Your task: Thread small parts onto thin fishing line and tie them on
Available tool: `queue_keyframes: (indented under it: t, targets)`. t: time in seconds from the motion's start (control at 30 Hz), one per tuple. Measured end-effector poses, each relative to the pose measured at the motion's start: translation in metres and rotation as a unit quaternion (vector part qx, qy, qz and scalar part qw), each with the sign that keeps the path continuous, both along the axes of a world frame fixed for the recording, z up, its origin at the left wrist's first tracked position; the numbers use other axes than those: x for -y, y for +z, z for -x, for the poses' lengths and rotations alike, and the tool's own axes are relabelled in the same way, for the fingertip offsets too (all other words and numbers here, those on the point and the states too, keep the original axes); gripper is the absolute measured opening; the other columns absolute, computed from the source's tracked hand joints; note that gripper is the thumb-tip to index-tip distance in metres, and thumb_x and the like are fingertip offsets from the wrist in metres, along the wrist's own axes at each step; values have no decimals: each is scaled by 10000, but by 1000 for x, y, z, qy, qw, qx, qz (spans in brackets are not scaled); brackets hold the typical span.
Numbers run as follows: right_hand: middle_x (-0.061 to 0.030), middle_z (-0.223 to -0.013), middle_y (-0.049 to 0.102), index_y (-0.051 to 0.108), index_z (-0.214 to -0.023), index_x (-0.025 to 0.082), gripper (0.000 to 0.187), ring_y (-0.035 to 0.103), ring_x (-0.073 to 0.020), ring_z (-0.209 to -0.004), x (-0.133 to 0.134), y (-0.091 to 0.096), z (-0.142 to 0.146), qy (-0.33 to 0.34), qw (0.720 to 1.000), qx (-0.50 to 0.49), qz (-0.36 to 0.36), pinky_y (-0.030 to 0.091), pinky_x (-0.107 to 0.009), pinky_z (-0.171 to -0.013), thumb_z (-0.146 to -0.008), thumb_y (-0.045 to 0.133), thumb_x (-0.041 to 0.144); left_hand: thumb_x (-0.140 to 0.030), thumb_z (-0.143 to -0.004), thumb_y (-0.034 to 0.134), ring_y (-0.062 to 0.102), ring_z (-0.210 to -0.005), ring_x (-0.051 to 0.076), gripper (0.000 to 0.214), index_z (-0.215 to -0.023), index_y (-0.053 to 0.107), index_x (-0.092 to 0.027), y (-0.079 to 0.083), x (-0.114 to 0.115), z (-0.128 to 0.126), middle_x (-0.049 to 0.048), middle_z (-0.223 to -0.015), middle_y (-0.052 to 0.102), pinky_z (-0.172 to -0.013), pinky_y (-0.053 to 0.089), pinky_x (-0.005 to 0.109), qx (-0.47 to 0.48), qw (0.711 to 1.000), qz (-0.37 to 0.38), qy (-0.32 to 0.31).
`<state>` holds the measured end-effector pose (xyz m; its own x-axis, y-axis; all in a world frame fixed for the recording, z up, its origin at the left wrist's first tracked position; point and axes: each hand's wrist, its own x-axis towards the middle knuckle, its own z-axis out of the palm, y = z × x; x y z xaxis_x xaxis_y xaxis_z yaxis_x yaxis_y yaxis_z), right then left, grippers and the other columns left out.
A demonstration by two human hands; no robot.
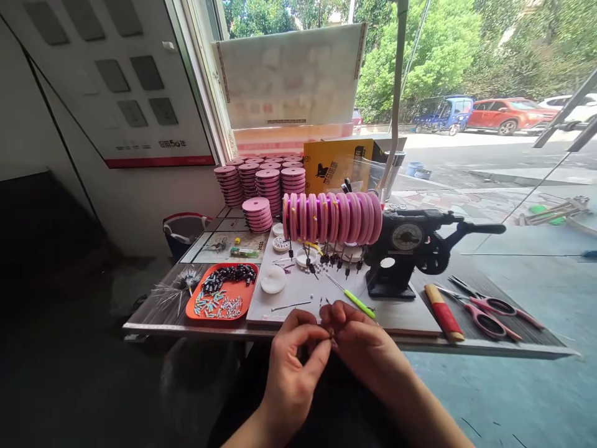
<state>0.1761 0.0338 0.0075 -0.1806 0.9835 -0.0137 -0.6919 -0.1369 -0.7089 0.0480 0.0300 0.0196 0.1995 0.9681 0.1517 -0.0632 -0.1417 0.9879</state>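
Observation:
My left hand (296, 358) and my right hand (361, 336) meet at the table's front edge, fingertips pinched together. Whatever lies between them is too small to make out. Just beyond my right hand lies a lime-green handled tool with a thin metal shaft (358, 303). A thin metal rod (291, 306) rests on the white board (261, 311), near my left fingers. Past them, a row of pink spools (332, 218) sits on the shaft of a black hand-cranked winder (392, 274). Small black pieces (347, 271) hang under the spools on lines.
An orange tray (191, 311) holds black pieces, small tubes and beads. Left of it lies a bundle of fine wires (184, 283). Stacked pink spools (257, 214) and a yellow box (326, 168) stand behind. Scissors (487, 320) and a red-wrapped wooden-handled tool (443, 314) lie right.

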Motion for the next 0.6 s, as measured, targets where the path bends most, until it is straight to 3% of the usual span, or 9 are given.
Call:
queue_keyframes:
  t: [0.07, 0.17, 0.23, 0.3, 0.37, 0.43, 0.5, 0.57, 0.6]
  targets:
    - [12, -704, 492, 463, -648, 205, 179, 441, -108, -558, 0, 0, 2, -36, 999, -9, 2, 389, -209, -521, -498, 510, 119, -204, -667, 685, 497, -677, 127, 30, -650, 701, -186, -4, -1, -3, 14, -720, 566, -625, 389, 224, 133, 980, 149, -5]
    - [11, -731, 525, 479, -699, 206, 173, 415, -91, -510, 6, -3, -2, -56, 998, 36, -14, 383, -212, -512, -544, 513, 137, -172, -571, 738, 458, -595, 91, 72, -629, 698, -156, -6, -2, -6, 3, -643, 572, -523, 333, 190, 244, 910, 333, -30]
    - [-12, -798, 576, 530, -805, 203, 186, 438, -97, -509, 13, -6, -9, -57, 989, 128, -43, 398, -226, -521, -626, 504, 160, -150, -543, 734, 435, -571, 83, 73, -598, 687, -140, -5, -2, -6, 2, -624, 573, -506, 311, 189, 232, 901, 364, -46]
    - [-32, -820, 613, 558, -955, 194, 231, 501, -126, -548, 22, -10, -18, -81, 950, 293, -78, 419, -241, -538, -733, 493, 197, -156, -575, 700, 405, -549, 82, 35, -578, 669, -139, -2, -1, -6, -6, -592, 558, -521, 310, 200, 170, 927, 330, -59]
    - [-31, -762, 634, 574, -986, 191, 197, 561, -161, -605, 34, -14, -25, -144, 849, 490, -135, 432, -250, -560, -816, 479, 225, -165, -616, 669, 388, -547, 93, 67, -556, 646, -149, 2, -1, -5, -17, -561, 524, -543, 312, 213, 79, 965, 247, -51]
    - [-24, -676, 630, 600, -861, 192, 150, 579, -169, -592, 44, -14, -29, -215, 704, 640, -222, 421, -246, -551, -862, 451, 207, -173, -637, 658, 403, -563, 112, 110, -532, 625, -161, 4, -1, -5, -20, -558, 496, -554, 314, 225, -15, 989, 146, -29]
    - [-19, -602, 601, 591, -738, 187, 249, 554, -158, -524, 50, -7, -29, -242, 576, 713, -317, 388, -244, -512, -891, 396, 158, -177, -653, 644, 433, -586, 130, 119, -537, 620, -169, 5, -1, -5, -9, -602, 501, -550, 318, 231, -88, 994, 64, -11]
    - [-13, -547, 560, 577, -687, 181, 311, 510, -152, -473, 47, 7, -27, -222, 498, 740, -394, 357, -257, -488, -902, 360, 120, -176, -674, 624, 432, -575, 130, 115, -560, 621, -172, 5, 0, -5, -3, -646, 508, -528, 311, 232, -135, 991, 17, -7]
    - [-15, -551, 558, 577, -686, 180, 309, 502, -154, -479, 42, 16, -26, -200, 479, 745, -418, 350, -263, -493, -899, 364, 110, -180, -684, 618, 421, -566, 126, 120, -565, 617, -171, 4, 0, -5, -3, -655, 503, -518, 306, 231, -145, 989, 5, -8]
